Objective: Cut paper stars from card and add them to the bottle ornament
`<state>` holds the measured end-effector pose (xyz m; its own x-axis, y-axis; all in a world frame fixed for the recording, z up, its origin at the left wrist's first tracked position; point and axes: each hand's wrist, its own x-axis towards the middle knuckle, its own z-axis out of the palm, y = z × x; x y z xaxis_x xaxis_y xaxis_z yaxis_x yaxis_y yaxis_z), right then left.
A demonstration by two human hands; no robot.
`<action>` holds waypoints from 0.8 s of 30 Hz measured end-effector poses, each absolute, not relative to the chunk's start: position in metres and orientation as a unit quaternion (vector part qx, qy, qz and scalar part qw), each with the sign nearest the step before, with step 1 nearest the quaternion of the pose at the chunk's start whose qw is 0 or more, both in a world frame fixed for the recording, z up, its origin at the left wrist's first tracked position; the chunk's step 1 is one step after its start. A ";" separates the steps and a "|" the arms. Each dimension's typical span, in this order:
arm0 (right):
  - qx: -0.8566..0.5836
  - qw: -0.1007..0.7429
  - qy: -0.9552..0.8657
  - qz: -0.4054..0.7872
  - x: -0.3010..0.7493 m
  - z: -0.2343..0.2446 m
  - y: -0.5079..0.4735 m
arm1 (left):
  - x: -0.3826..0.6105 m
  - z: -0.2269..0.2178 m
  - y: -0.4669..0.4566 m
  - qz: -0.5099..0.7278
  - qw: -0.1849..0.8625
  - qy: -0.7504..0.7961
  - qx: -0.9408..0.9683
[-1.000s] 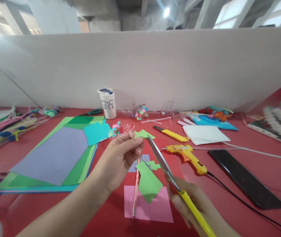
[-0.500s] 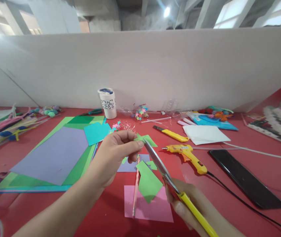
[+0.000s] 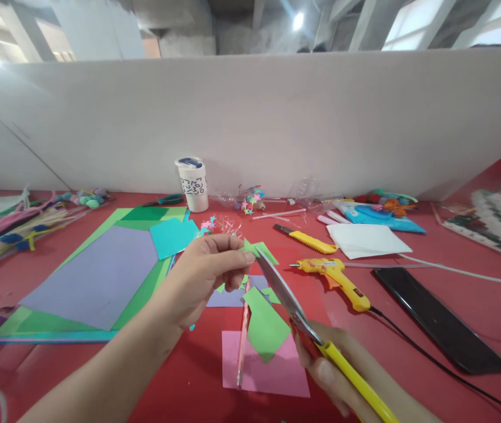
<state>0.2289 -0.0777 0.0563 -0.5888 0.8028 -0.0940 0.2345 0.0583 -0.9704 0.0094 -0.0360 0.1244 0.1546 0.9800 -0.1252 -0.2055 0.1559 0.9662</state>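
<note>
My left hand [image 3: 206, 276] pinches a small green paper piece [image 3: 259, 250] above the red table. My right hand [image 3: 342, 376] grips yellow-handled scissors [image 3: 294, 308], whose blades meet the green piece at its near edge. Below them lie a larger green paper scrap [image 3: 265, 326], a pink paper square [image 3: 272, 373], a pink pencil [image 3: 243, 338] and a lilac paper piece [image 3: 228, 298]. Small green offcuts [image 3: 272, 294] lie beside the blades.
A stack of coloured sheets [image 3: 96, 276] lies at left, pipe cleaners [image 3: 16, 226] beyond it. A white cup [image 3: 192, 183], a yellow box cutter [image 3: 307, 238], a yellow glue gun [image 3: 333, 276], white paper [image 3: 365, 239] and a black phone [image 3: 439, 317] sit to the right.
The scissors moved in from the right to the green piece and their blades now bite into it. My left hand shifted slightly left and up. Small green offcuts appeared below.
</note>
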 end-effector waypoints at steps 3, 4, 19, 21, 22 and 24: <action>-0.386 0.249 -0.687 0.563 0.229 0.057 -0.078 | 0.009 0.124 -0.035 0.477 0.618 0.442 0.441; -0.389 0.250 -0.690 0.557 0.229 0.058 -0.079 | 0.009 0.124 -0.035 0.477 0.617 0.443 0.443; -0.340 0.263 -0.700 0.570 0.232 0.050 -0.076 | 0.009 0.124 -0.035 0.476 0.637 0.428 0.430; -0.347 0.258 -0.697 0.572 0.232 0.051 -0.077 | 0.009 0.123 -0.034 0.477 0.636 0.428 0.431; -0.349 0.256 -0.697 0.571 0.232 0.052 -0.077 | 0.009 0.123 -0.034 0.476 0.635 0.427 0.433; -0.357 0.252 -0.697 0.569 0.231 0.054 -0.076 | 0.009 0.123 -0.034 0.475 0.627 0.430 0.443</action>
<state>0.2306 -0.0764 0.0543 -0.6182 0.7840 -0.0562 0.2115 0.0970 -0.9726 0.0090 -0.0339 0.1233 0.1787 0.9767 -0.1187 -0.2138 0.1563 0.9643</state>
